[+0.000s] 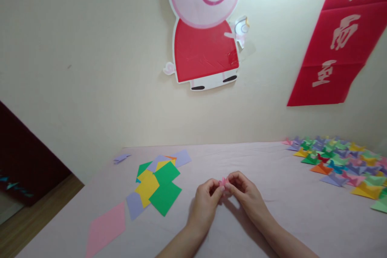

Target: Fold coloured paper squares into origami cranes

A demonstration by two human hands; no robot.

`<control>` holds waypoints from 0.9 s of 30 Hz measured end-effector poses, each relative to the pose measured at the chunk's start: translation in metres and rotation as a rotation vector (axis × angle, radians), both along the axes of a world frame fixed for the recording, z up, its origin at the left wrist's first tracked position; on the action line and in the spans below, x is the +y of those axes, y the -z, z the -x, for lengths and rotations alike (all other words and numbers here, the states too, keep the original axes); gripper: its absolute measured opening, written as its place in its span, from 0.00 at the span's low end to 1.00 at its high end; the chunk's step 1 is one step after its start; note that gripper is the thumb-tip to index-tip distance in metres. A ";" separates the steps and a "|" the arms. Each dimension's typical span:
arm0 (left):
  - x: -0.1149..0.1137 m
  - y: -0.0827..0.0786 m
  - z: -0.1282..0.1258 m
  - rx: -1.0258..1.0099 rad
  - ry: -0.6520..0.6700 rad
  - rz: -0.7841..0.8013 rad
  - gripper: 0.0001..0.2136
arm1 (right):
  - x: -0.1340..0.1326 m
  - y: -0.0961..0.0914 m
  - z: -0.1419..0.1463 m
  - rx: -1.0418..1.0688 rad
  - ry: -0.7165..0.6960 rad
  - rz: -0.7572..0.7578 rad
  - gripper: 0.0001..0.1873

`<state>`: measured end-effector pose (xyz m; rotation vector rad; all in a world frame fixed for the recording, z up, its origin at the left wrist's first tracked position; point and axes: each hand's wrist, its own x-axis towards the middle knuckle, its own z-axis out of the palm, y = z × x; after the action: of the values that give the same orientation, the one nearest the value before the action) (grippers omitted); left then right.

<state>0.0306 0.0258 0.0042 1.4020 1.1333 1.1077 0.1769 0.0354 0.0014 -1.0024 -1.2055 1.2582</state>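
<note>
My left hand [205, 203] and my right hand [246, 195] meet over the middle of the pale pink table [272, 225]. Both pinch a small folded pink paper piece [223, 182] between their fingertips; most of it is hidden by my fingers. To the left lies a loose spread of flat paper squares [157, 183] in green, yellow, lilac and orange. A single pink square [105, 227] lies nearer the table's front left.
Several folded paper shapes in many colours [341, 161] cover the table's back right. A small lilac folded piece [121, 158] sits at the back left corner. The wall behind carries a cartoon pig cutout [205, 44] and a red banner [338, 44]. Wooden floor [36, 213] lies left.
</note>
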 end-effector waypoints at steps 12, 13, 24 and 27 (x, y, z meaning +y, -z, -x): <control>-0.002 -0.006 0.001 0.130 0.040 -0.028 0.12 | -0.002 -0.010 -0.004 -0.054 -0.023 0.030 0.21; -0.002 -0.007 0.000 0.131 0.042 -0.018 0.13 | -0.003 -0.010 -0.004 -0.043 -0.033 0.034 0.21; -0.005 -0.005 -0.002 0.235 -0.041 -0.093 0.15 | -0.002 -0.005 -0.002 -0.084 -0.001 0.009 0.21; -0.003 -0.002 0.003 0.213 -0.037 -0.099 0.16 | -0.001 -0.007 -0.001 -0.116 -0.074 -0.015 0.21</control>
<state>0.0280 0.0225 0.0062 1.6113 1.2740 1.0713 0.1782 0.0340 0.0080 -1.0404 -1.3503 1.2604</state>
